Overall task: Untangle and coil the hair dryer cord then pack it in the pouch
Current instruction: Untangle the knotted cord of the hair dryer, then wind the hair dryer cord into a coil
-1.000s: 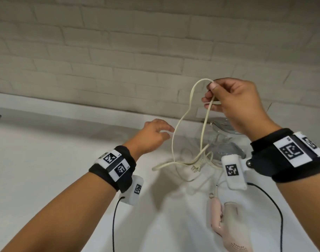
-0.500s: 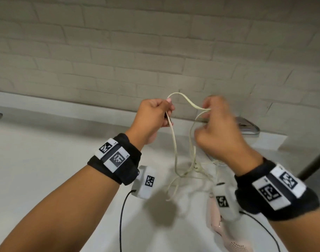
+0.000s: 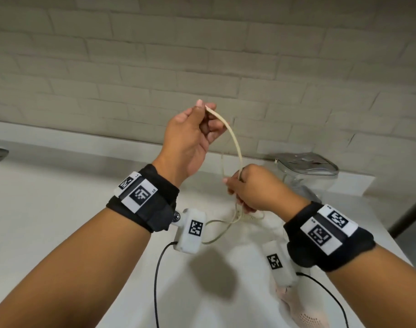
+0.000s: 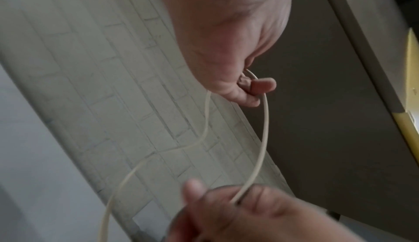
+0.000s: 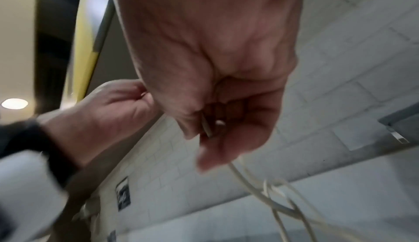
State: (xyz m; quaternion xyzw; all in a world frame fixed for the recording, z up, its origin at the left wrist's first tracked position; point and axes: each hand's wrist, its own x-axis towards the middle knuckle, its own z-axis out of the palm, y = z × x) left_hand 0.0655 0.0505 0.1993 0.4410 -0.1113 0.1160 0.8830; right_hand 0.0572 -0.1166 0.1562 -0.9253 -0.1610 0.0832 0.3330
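Observation:
A cream cord (image 3: 235, 143) arcs between both hands above the white counter. My left hand (image 3: 197, 129) is raised and pinches the cord's top between thumb and finger; in the left wrist view the cord (image 4: 264, 129) loops down from the left hand (image 4: 247, 86). Lower and to the right, my right hand (image 3: 245, 188) grips the cord in curled fingers; the right wrist view shows the right hand (image 5: 215, 126) closed round the cord (image 5: 249, 186), which tangles below. Loose loops lie on the counter. The pink hair dryer (image 3: 301, 311) lies at the bottom right, partly hidden by my right wrist camera.
A clear pouch (image 3: 306, 171) with a zip rim stands at the back right against the brick wall (image 3: 202, 55). Black cables (image 3: 159, 280) trail from my wrist cameras over the white counter (image 3: 48, 221). A dark edge shows at the far left.
My left hand has risen with the cord's top while my right hand has dropped lower along it, stretching the section between them. A second ago the right hand alone held the cord up.

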